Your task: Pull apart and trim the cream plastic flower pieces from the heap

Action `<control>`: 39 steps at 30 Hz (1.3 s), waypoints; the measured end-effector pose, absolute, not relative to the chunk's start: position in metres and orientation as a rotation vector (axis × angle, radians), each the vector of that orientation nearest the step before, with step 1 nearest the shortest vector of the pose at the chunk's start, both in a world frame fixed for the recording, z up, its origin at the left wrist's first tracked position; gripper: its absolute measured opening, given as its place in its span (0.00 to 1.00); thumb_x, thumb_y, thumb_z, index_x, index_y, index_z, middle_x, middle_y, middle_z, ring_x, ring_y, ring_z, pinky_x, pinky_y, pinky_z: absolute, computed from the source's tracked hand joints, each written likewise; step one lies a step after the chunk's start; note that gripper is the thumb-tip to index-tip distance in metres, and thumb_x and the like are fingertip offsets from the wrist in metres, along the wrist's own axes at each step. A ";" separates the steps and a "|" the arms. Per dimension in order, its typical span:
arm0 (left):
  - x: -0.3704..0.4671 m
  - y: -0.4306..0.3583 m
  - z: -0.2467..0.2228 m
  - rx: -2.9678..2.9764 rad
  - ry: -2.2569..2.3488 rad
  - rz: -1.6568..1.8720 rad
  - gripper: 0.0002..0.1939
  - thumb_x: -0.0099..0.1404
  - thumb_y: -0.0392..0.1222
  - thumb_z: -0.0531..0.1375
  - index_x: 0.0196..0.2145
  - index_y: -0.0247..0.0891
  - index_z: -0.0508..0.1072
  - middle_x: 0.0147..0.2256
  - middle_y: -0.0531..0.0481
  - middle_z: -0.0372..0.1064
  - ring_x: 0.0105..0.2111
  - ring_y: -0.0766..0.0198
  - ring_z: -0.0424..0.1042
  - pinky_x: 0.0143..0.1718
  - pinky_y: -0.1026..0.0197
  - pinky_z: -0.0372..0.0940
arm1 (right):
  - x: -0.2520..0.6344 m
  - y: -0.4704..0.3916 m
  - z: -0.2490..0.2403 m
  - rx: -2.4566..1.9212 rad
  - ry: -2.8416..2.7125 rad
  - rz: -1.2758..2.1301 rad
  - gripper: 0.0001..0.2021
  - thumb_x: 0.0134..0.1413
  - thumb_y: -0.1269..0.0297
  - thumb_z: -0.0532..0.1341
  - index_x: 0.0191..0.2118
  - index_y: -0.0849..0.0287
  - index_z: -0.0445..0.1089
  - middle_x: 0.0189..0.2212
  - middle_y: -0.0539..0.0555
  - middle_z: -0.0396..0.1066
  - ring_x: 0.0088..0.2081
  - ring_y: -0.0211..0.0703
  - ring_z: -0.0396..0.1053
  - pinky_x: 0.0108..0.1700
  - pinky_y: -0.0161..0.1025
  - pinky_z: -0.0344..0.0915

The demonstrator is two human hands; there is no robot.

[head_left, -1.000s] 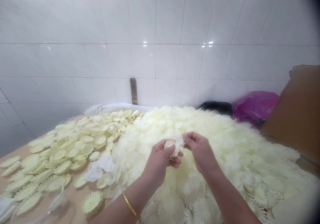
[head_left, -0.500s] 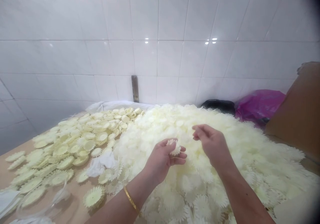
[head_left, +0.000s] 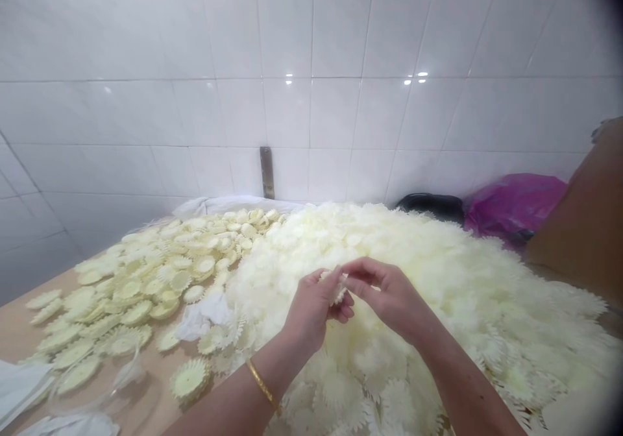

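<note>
Near the middle of the view, my left hand [head_left: 314,306] is closed on a small cream flower piece [head_left: 339,289] with a toothed edge, pinched between thumb and fingers. The thumb and forefinger of my right hand [head_left: 384,290] meet at the top of this piece, close to my left thumb. Both hands are above a large heap of pale, frilly flower pieces [head_left: 302,248]. Further left lies a pile of flatter, yellowish toothed discs [head_left: 131,287]. A gold bangle [head_left: 261,385] circles my left wrist.
A tan table [head_left: 150,390] bears the piles. White crumpled scraps [head_left: 204,314] lie between them, and white sheets [head_left: 22,387] at the lower left. Behind stand a tiled wall [head_left: 335,111], a black bag [head_left: 431,206], a magenta bag [head_left: 516,205] and a brown box [head_left: 579,228].
My right hand has moved left and now meets the flower piece in my left hand. The whole view has shifted slightly, with the background a little further right.
</note>
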State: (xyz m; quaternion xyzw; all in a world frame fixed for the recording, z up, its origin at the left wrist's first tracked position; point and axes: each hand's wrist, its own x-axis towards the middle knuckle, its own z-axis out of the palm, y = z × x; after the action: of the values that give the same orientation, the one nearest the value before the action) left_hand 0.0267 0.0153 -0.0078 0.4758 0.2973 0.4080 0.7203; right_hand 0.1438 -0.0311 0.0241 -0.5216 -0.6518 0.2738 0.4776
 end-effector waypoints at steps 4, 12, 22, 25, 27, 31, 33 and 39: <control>0.027 0.016 -0.009 1.042 0.666 0.934 0.17 0.53 0.54 0.57 0.25 0.34 0.65 0.18 0.54 0.60 0.16 0.72 0.60 0.17 0.68 0.55 | 0.137 -0.032 0.020 -1.358 -1.674 0.490 0.04 0.48 0.68 0.56 0.31 0.58 0.67 0.26 0.51 0.68 0.30 0.41 0.65 0.34 0.37 0.61; 0.028 0.011 -0.003 0.904 0.541 0.831 0.20 0.58 0.56 0.50 0.29 0.34 0.68 0.26 0.49 0.64 0.23 0.68 0.64 0.22 0.65 0.62 | 0.132 -0.024 0.010 -1.568 -1.747 -0.081 0.09 0.50 0.72 0.49 0.24 0.59 0.63 0.24 0.53 0.64 0.29 0.42 0.62 0.31 0.37 0.57; 0.026 0.014 0.001 0.931 0.493 0.826 0.12 0.51 0.28 0.52 0.33 0.28 0.71 0.31 0.44 0.67 0.25 0.66 0.69 0.30 0.61 0.66 | 0.145 -0.024 0.013 -1.494 -1.588 0.213 0.08 0.51 0.70 0.52 0.28 0.59 0.67 0.26 0.51 0.67 0.29 0.40 0.65 0.31 0.35 0.60; 0.025 0.014 -0.002 1.013 0.566 0.846 0.10 0.55 0.33 0.54 0.35 0.27 0.70 0.29 0.41 0.69 0.26 0.64 0.70 0.31 0.62 0.66 | 0.148 -0.024 0.015 -1.446 -1.531 0.199 0.07 0.49 0.69 0.54 0.34 0.60 0.67 0.29 0.52 0.68 0.31 0.40 0.66 0.34 0.36 0.61; 0.024 0.015 -0.004 1.063 0.597 0.871 0.10 0.57 0.38 0.56 0.34 0.27 0.70 0.27 0.41 0.69 0.25 0.64 0.70 0.30 0.62 0.65 | 0.149 -0.025 0.017 -1.430 -1.518 0.174 0.06 0.50 0.68 0.55 0.34 0.61 0.67 0.29 0.53 0.68 0.32 0.40 0.66 0.36 0.36 0.61; 0.024 0.015 -0.005 1.127 0.619 0.916 0.13 0.57 0.46 0.56 0.29 0.30 0.68 0.23 0.44 0.68 0.21 0.67 0.68 0.24 0.64 0.63 | 0.147 -0.029 0.023 -1.389 -1.588 0.246 0.06 0.51 0.68 0.54 0.30 0.59 0.68 0.28 0.52 0.68 0.32 0.40 0.66 0.34 0.36 0.61; 0.023 0.016 -0.006 1.145 0.632 0.922 0.15 0.56 0.49 0.56 0.28 0.31 0.67 0.21 0.47 0.66 0.18 0.68 0.66 0.21 0.65 0.61 | 0.145 -0.031 0.025 -1.362 -1.635 0.336 0.06 0.52 0.67 0.54 0.30 0.59 0.68 0.27 0.51 0.68 0.31 0.39 0.66 0.34 0.35 0.61; 0.023 0.017 -0.007 1.166 0.639 0.915 0.18 0.55 0.53 0.56 0.25 0.33 0.65 0.20 0.51 0.63 0.17 0.71 0.63 0.19 0.67 0.58 | 0.140 -0.035 0.026 -1.355 -1.662 0.413 0.05 0.50 0.67 0.56 0.27 0.59 0.68 0.25 0.50 0.67 0.28 0.38 0.66 0.33 0.35 0.62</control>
State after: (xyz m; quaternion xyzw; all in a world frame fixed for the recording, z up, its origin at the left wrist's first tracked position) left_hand 0.0234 0.0169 -0.0070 0.5219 0.2858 0.4094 0.6915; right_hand 0.1402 -0.0354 0.0261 -0.5506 -0.6754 0.1677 0.4611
